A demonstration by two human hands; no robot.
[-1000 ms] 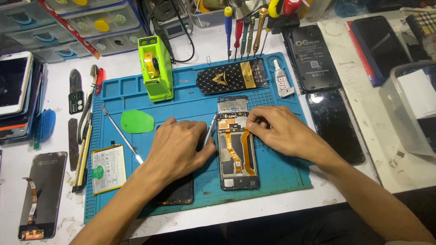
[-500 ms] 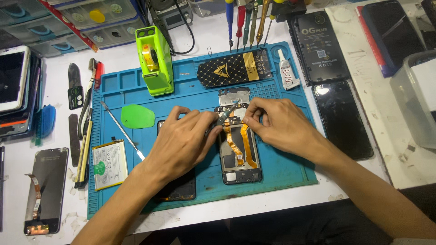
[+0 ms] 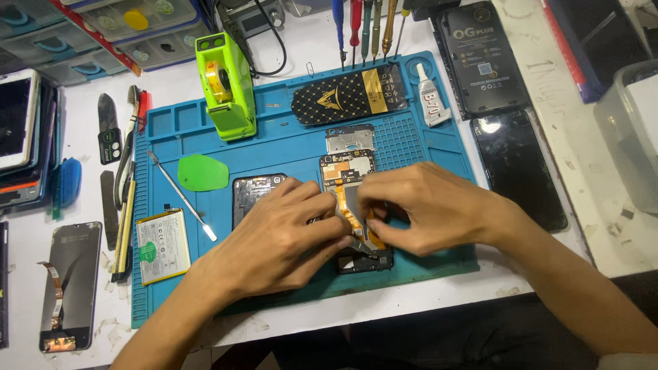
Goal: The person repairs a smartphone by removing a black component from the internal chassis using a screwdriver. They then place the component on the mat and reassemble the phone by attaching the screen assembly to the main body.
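Note:
An opened phone (image 3: 347,170) lies face down on the blue work mat (image 3: 418,154), its boards and an orange flex cable (image 3: 349,209) exposed. My left hand (image 3: 281,236) comes in from the lower left and grips metal tweezers (image 3: 358,244), tips over the phone's lower half. My right hand (image 3: 428,209) reaches in from the right. Its curled fingers pinch down on the phone's middle by the flex cable, steadying it. Both hands hide most of the phone's centre. A small metal shield plate (image 3: 349,139) lies just above the phone.
On the mat: a black back frame (image 3: 257,186), green pick (image 3: 203,173), metal spudger (image 3: 179,194), battery (image 3: 163,245), green tape dispenser (image 3: 226,85), black-and-gold case (image 3: 346,97), glue tube (image 3: 432,96). Screwdrivers (image 3: 356,20) stand behind. Black screens (image 3: 517,168) (image 3: 68,284) flank the mat; a plastic tub (image 3: 630,133) is at the right.
Both hands have slid from the phone's top end down to its middle. The top board and the shield plate above it now show.

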